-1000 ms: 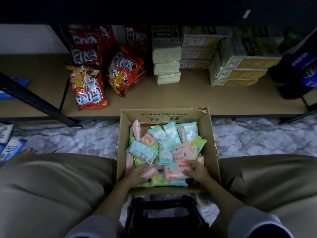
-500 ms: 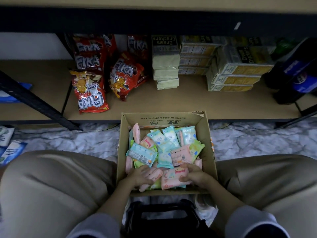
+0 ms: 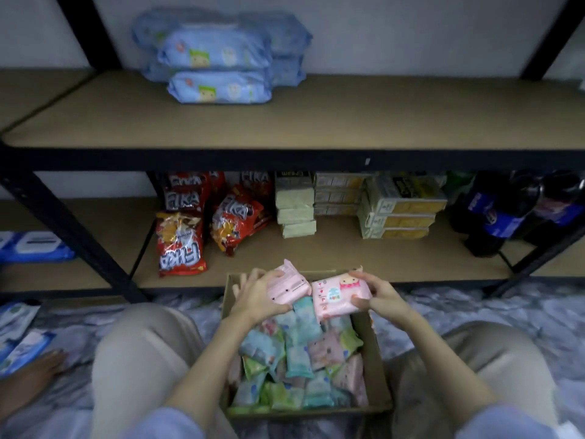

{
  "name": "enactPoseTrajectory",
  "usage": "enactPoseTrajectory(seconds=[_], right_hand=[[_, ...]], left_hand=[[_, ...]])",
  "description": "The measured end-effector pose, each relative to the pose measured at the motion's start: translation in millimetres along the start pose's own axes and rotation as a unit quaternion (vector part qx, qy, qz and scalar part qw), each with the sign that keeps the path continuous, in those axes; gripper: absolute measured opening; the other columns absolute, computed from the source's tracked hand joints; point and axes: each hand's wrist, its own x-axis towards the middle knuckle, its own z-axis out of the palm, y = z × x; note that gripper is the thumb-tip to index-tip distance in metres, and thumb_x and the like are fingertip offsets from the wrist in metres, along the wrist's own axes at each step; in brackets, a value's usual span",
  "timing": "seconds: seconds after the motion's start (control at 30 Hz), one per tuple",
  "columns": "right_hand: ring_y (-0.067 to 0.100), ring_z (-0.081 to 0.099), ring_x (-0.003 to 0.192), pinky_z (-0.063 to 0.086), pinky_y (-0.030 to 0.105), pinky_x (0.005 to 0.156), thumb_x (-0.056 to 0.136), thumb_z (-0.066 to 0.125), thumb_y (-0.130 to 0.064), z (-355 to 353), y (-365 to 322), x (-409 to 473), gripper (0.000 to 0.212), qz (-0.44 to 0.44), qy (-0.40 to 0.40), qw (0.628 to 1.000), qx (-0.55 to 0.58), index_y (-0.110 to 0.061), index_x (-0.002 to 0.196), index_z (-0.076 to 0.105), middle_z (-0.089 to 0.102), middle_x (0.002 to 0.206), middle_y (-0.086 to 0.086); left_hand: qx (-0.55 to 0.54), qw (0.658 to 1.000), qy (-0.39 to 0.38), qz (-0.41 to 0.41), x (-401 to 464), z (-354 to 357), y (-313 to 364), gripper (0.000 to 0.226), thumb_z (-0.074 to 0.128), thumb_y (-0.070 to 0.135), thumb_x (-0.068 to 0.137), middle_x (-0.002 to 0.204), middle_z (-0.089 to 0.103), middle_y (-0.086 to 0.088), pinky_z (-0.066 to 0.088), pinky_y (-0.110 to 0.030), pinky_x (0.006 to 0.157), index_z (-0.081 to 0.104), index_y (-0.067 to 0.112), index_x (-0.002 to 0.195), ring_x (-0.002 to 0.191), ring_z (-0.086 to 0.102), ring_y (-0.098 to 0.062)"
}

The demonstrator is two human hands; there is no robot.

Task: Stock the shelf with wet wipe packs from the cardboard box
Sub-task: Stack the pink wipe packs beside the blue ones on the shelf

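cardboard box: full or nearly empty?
Still well filled. The cardboard box holds a loose pile of wet wipe packs covering its floor, though the pile sits below the rim.

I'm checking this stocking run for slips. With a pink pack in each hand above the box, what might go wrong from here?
1. The left hand holds its pink pack mostly by the edge, so it may slip back into the box.
2. The upper shelf sits well above; reaching with both hands full could tip the box between the knees.
3. The blue packs are stacked loosely; sliding new ones in beside them could topple the stack.
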Motion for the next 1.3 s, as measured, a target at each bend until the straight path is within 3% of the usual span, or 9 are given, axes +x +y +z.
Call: enactPoseTrajectory(seconds=[0.27, 0.47, 0.63, 0.83, 0.93, 1.0, 1.13, 1.23, 1.3], right_hand=[[0.007, 0.057, 0.099, 0.052, 0.013, 0.067, 0.083, 0.064, 0.001, -57, -131, -27, 0.051, -0.166, 0.066, 0.983, 0.031, -0.025, 0.124, 0.048, 0.053, 0.116, -0.001], [0.017, 0.055, 0.113, 0.051, 0.033, 0.094, 0.085, 0.063, -0.004, -77, -205, -22, 0.052, -0.259, 0.115, 0.958, 0.036, -0.026, 0.13, 0.048, 0.051, 0.126, -0.001], [0.02, 0.049, 0.117, 0.042, 0.037, 0.104, 0.087, 0.059, -0.006, -80, -240, 11, 0.051, -0.282, 0.161, 0.945, -0.028, -0.021, 0.134, 0.045, 0.044, 0.129, 0.009], [0.027, 0.046, 0.116, 0.034, 0.031, 0.103, 0.093, 0.048, -0.015, -73, -249, 42, 0.042, -0.203, 0.199, 0.946, -0.157, -0.018, 0.135, 0.044, 0.041, 0.124, 0.014], [0.03, 0.041, 0.119, 0.03, 0.036, 0.101, 0.093, 0.039, -0.034, -71, -242, 48, 0.042, -0.151, 0.22, 0.918, -0.293, -0.026, 0.133, 0.044, 0.045, 0.123, 0.012], [0.029, 0.038, 0.118, 0.027, 0.037, 0.098, 0.084, 0.026, -0.048, -70, -239, 48, 0.055, -0.142, 0.224, 0.903, -0.339, -0.03, 0.134, 0.041, 0.045, 0.126, 0.01], [0.027, 0.036, 0.119, 0.027, 0.038, 0.098, 0.076, 0.016, -0.05, -70, -237, 47, 0.067, -0.152, 0.232, 0.891, -0.359, -0.03, 0.136, 0.038, 0.042, 0.132, 0.01], [0.025, 0.028, 0.129, 0.025, 0.039, 0.103, 0.092, 0.027, -0.044, -67, -234, 48, 0.05, -0.194, 0.257, 0.87, -0.374, -0.027, 0.136, 0.04, 0.03, 0.145, 0.007], [0.02, 0.025, 0.133, 0.025, 0.038, 0.104, 0.094, 0.031, -0.042, -64, -232, 47, 0.045, -0.242, 0.273, 0.851, -0.379, -0.026, 0.134, 0.044, 0.027, 0.149, -0.001]], left_hand=[[-0.027, 0.955, 0.244, 0.164, 8, -122, 79, 0.076, 0.057, 0.065, 0.052, 0.122, 0.038, 0.014, 0.015, -0.021, 0.087, 0.05, 0.041, 0.123, 0.11, 0.028, -0.01], [0.029, 0.919, 0.328, 0.216, 19, -197, 117, 0.082, 0.046, 0.069, 0.047, 0.123, 0.038, 0.016, 0.011, -0.02, 0.079, 0.048, 0.042, 0.124, 0.109, 0.027, -0.008], [0.034, 0.936, 0.306, 0.172, 46, -231, 129, 0.072, 0.074, 0.05, 0.063, 0.129, 0.04, 0.01, 0.016, -0.028, 0.09, 0.045, 0.039, 0.129, 0.12, 0.028, -0.016], [0.026, 0.961, 0.244, 0.131, 68, -232, 122, 0.06, 0.071, 0.049, 0.07, 0.134, 0.04, 0.005, 0.021, -0.035, 0.1, 0.047, 0.041, 0.125, 0.124, 0.03, -0.021], [0.022, 0.968, 0.218, 0.12, 75, -225, 117, 0.05, 0.067, 0.05, 0.074, 0.134, 0.039, 0.004, 0.024, -0.037, 0.101, 0.051, 0.037, 0.12, 0.125, 0.036, -0.023], [0.017, 0.97, 0.213, 0.12, 78, -221, 113, 0.048, 0.063, 0.053, 0.078, 0.134, 0.039, 0.003, 0.024, -0.037, 0.103, 0.053, 0.033, 0.12, 0.124, 0.038, -0.023], [0.043, 0.967, 0.214, 0.131, 76, -220, 110, 0.053, 0.064, 0.053, 0.078, 0.136, 0.037, 0.005, 0.018, -0.036, 0.106, 0.049, 0.033, 0.125, 0.128, 0.033, -0.019], [0.09, 0.953, 0.224, 0.185, 71, -218, 101, 0.062, 0.071, 0.045, 0.074, 0.138, 0.034, 0.007, 0.009, -0.032, 0.109, 0.046, 0.032, 0.129, 0.136, 0.022, -0.014], [0.103, 0.939, 0.227, 0.236, 67, -216, 93, 0.058, 0.072, 0.028, 0.076, 0.134, 0.04, 0.009, 0.014, -0.03, 0.11, 0.046, 0.029, 0.128, 0.132, 0.028, -0.013]])
